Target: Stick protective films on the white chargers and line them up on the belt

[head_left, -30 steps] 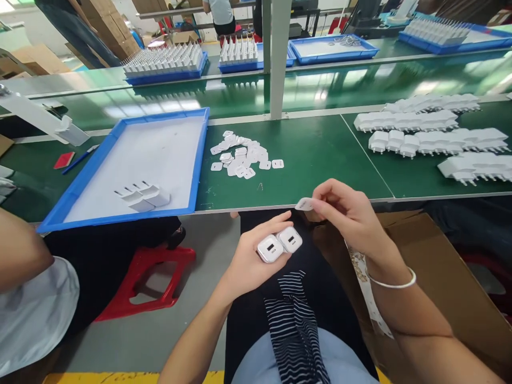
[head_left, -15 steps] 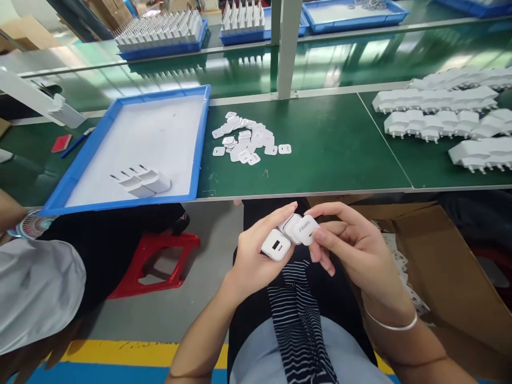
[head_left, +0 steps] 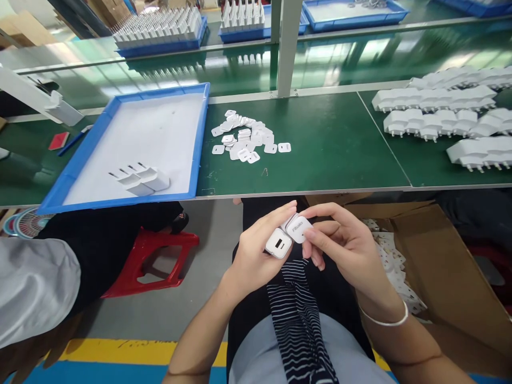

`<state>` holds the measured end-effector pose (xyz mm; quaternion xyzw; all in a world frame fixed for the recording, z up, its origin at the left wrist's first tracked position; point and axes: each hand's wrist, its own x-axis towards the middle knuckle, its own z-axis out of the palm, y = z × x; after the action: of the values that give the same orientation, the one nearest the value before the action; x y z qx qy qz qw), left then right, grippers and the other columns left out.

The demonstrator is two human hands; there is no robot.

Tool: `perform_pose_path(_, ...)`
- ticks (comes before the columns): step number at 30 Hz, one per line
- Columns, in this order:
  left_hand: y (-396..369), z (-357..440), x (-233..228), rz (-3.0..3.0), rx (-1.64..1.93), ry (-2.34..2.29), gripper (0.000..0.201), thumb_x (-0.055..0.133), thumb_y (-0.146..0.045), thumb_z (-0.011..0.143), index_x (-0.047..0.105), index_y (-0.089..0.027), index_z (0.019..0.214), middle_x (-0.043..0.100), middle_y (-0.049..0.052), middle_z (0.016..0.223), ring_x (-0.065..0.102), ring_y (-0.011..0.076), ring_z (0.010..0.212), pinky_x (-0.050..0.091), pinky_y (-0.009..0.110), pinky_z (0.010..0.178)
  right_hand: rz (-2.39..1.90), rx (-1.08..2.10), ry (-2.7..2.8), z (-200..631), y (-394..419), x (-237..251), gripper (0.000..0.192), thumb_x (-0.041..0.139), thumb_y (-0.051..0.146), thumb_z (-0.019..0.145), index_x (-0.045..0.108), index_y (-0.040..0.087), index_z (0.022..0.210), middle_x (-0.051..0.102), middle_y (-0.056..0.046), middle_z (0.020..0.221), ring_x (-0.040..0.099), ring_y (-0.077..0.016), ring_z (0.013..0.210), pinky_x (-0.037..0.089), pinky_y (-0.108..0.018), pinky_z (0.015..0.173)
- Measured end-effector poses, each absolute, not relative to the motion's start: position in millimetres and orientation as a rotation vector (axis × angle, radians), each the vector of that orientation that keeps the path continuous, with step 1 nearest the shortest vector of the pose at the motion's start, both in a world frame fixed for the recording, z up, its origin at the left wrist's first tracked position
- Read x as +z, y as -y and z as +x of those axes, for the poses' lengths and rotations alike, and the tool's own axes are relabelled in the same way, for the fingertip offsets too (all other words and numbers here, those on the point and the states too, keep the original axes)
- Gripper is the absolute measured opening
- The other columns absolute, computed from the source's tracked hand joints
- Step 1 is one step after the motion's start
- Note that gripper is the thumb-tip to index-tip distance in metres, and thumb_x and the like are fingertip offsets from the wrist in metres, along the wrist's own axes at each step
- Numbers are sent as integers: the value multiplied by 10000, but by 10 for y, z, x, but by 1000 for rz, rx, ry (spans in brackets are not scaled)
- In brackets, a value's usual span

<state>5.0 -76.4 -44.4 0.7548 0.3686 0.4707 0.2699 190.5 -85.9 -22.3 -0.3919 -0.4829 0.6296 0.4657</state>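
Observation:
Over my lap, my left hand (head_left: 256, 256) grips two white charger plugs (head_left: 279, 244) side by side, USB ports facing up. My right hand (head_left: 340, 242) pinches a small white printed sticker (head_left: 299, 228) and presses it onto the right-hand plug's face. A pile of loose white stickers (head_left: 246, 137) lies on the green bench ahead. Three finished plugs (head_left: 142, 179) lie in the blue tray (head_left: 100, 133) at left.
Rows of white plugs (head_left: 444, 114) cover the bench at right. A grey post (head_left: 288, 48) stands behind the bench. An open cardboard box (head_left: 432, 266) sits by my right knee, a red stool (head_left: 154, 261) at left. Another person's sleeve (head_left: 36, 288) is at far left.
My right hand brought the sticker down from beside the bench edge onto the right-hand plug in my left hand. The view tipped down slightly.

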Motion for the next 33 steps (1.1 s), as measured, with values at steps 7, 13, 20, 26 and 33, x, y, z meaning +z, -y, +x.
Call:
perform_pose_path(7, 758, 19, -465, 2062, 1258, -965, 580, 690, -76, 872, 585, -223, 1424, 660, 109, 1433, 662, 231, 1304, 559, 355, 1116, -1002, 1544, 1211, 1914, 855, -234, 154, 680, 289, 983, 629, 252, 1124, 679, 39, 637, 560, -85, 466, 479, -178, 432)
perform_pose_path(13, 754, 4, -456, 2070, 1253, -929, 584, 665, -50, 873, 582, -221, 1425, 646, 112, 1449, 652, 230, 1315, 555, 363, 1118, -1006, 1577, 1168, 1930, 830, -222, 240, 693, 276, 969, 529, 264, 1144, 695, 52, 619, 548, -88, 429, 467, -172, 413)
perform_pose_path(20, 737, -5, -416, 2146, 1209, -913, 560, 625, -56, 898, 572, -220, 1431, 650, 117, 1444, 636, 240, 1338, 543, 387, 1134, -1040, 1626, 1160, 1941, 823, -219, 252, 693, 305, 964, 501, 257, 1119, 692, 51, 608, 542, -98, 415, 446, -186, 401)
perform_pose_path(26, 752, 17, -436, 2072, 1224, -914, 549, 664, -59, 877, 610, -233, 1395, 669, 100, 1421, 665, 240, 1300, 562, 383, 1114, -1141, 1572, 1191, 1930, 819, -252, 281, 709, 349, 942, 494, 255, 1095, 622, 74, 527, 486, -101, 387, 377, -201, 394)
perform_pose_path(33, 792, 33, -516, 1569, 1196, -1020, 474, 790, -139, 831, 703, -233, 1288, 735, 90, 1317, 754, 242, 1126, 639, 319, 939, -1127, 1520, 1158, 1822, 765, -439, 466, 838, 375, 819, 494, 259, 1110, 570, 103, 545, 493, -105, 453, 382, -219, 464)
